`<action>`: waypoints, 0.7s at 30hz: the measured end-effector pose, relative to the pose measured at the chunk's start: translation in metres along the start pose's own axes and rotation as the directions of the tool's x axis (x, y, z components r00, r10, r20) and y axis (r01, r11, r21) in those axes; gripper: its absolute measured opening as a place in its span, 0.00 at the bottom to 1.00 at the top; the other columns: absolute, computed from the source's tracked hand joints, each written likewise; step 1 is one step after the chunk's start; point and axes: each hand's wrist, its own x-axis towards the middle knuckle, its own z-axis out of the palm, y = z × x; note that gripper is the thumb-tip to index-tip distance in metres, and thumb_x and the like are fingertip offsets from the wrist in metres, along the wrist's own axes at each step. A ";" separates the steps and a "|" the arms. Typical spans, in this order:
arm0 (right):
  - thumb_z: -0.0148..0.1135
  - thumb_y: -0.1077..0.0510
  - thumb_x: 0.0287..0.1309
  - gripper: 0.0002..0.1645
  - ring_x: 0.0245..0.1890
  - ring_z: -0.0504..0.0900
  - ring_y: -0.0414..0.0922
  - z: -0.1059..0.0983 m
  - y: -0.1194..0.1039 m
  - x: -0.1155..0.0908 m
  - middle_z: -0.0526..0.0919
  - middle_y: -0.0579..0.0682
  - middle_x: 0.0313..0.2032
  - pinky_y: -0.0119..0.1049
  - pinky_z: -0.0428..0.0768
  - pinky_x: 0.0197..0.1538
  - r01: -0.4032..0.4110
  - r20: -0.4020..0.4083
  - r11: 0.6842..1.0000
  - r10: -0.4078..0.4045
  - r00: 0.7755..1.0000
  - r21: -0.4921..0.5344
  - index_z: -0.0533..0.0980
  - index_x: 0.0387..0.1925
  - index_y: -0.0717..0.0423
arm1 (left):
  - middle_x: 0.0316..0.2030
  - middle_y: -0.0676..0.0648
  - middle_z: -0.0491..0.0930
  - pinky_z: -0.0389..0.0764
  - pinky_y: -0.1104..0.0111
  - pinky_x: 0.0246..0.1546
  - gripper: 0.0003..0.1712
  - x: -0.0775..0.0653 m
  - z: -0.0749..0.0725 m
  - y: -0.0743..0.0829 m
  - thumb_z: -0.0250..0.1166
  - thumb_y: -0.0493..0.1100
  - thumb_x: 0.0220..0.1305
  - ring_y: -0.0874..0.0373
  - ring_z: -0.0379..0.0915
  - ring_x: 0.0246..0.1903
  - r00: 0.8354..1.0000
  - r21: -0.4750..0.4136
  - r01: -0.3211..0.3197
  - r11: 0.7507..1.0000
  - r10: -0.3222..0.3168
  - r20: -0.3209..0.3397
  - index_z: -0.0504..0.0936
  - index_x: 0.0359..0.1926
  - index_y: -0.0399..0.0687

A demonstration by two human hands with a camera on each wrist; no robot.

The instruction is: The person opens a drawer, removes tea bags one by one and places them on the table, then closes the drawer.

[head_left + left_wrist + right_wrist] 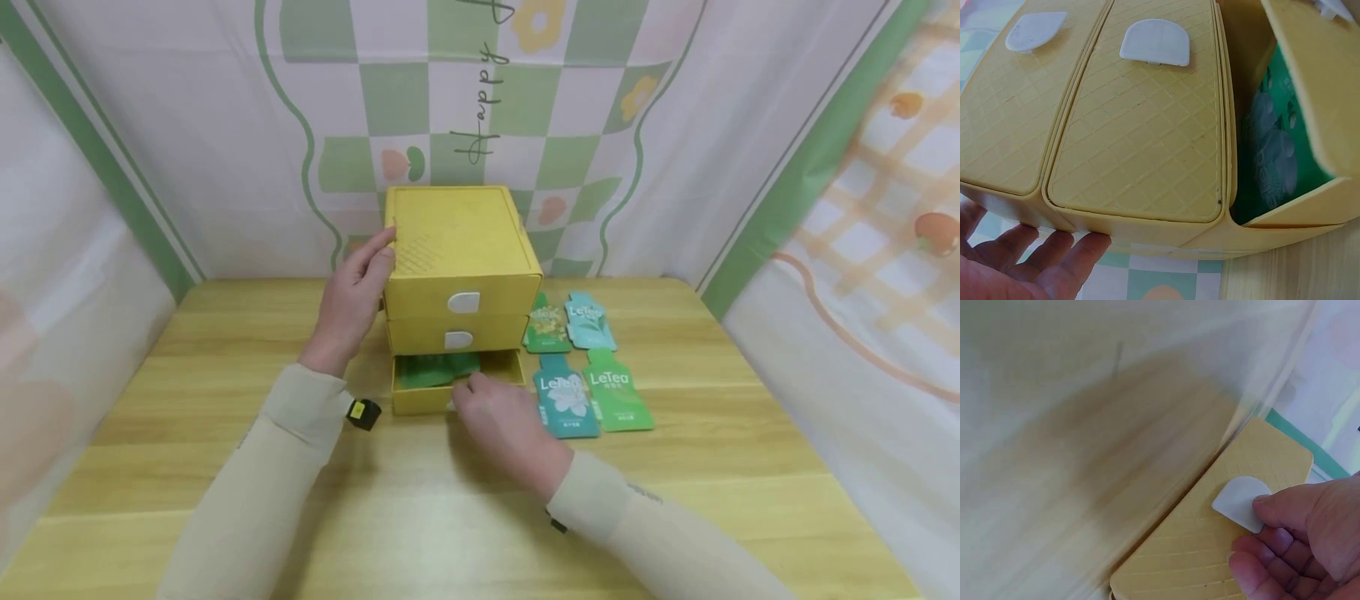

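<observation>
A yellow three-drawer box (461,229) stands at the back of the table. Against its left side rests my left hand (348,308), fingers extended along the wall; the left wrist view shows those fingertips (1088,250) touching the side. The bottom drawer (420,404) is pulled partway out, and a green packet (431,372) lies inside on its left. At the drawer's front, my right hand (513,429) pinches the white handle (1238,499), with the thumb on it and the other fingers curled. The two upper drawers, each with a white handle (463,302), are closed.
Right of the box lie several LeTea packets: a green one (547,329), a light blue one (590,323), a teal one (566,404) and a bright green one (618,396). A patterned curtain (465,100) hangs behind the wooden table (712,467).
</observation>
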 end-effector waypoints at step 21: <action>0.62 0.59 0.61 0.05 0.17 0.64 0.38 -0.011 -0.015 -0.027 0.73 0.46 0.23 0.31 0.61 0.11 0.047 -0.005 0.999 -0.047 0.999 -0.019 0.78 0.29 0.52 | 0.33 0.44 0.66 0.65 0.65 0.22 0.30 -0.015 -0.002 0.029 0.45 0.58 0.75 0.57 0.55 0.18 1.000 -0.001 0.024 1.000 -0.024 0.015 0.64 0.73 0.59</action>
